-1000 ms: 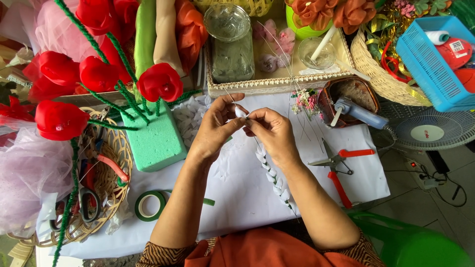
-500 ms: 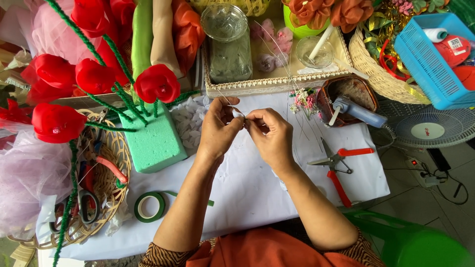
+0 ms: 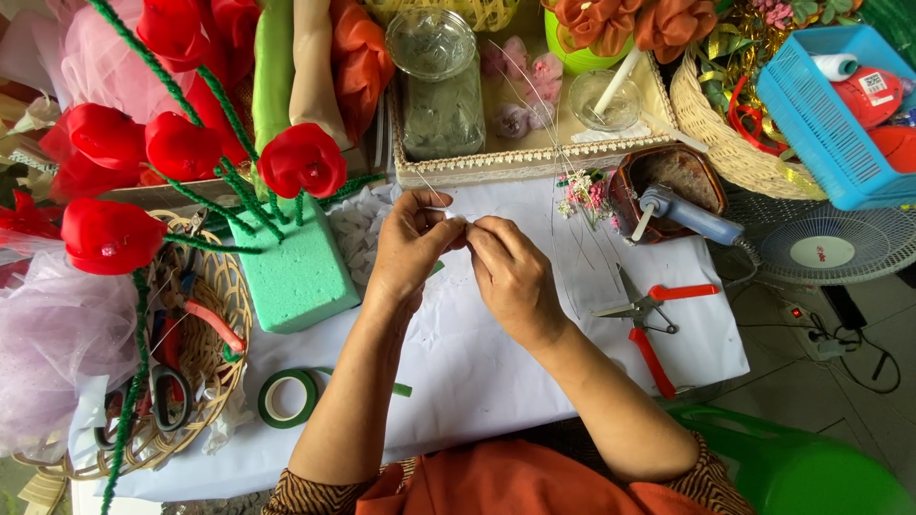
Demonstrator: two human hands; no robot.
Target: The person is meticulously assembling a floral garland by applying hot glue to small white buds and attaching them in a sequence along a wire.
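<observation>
White cloth (image 3: 496,372) covers the low table, and over its middle the person's two hands meet fingertip to fingertip. The left hand (image 3: 410,246) pinches one end of a thin wire (image 3: 431,194), which rises toward the far edge; the right hand (image 3: 510,272) closes thumb and fingers on the same small piece where the two hands touch. What sits on the wire at the pinch is too small to make out.

To my eye this is fine twisting or wrapping work. It would go best with the left hand holding the wire steady while the right turns in short, tight movements close to the pinch, so nothing slackens or kinks.

Counting what lies about: one green foam block (image 3: 291,272) near the left edge, with five red fabric flowers that I can count clearly on fuzzy green stems, the nearest being a single bloom (image 3: 302,159). One roll of green tape (image 3: 287,397) lies toward the near left corner. One pair of red-handled pliers (image 3: 652,329) rests near the right edge, and one blue glue gun (image 3: 689,215) sits by a brown dish at the far right. One lidded glass jar (image 3: 437,81) stands in the tray along the far edge. One woven basket (image 3: 205,348) hangs over the left side.
</observation>
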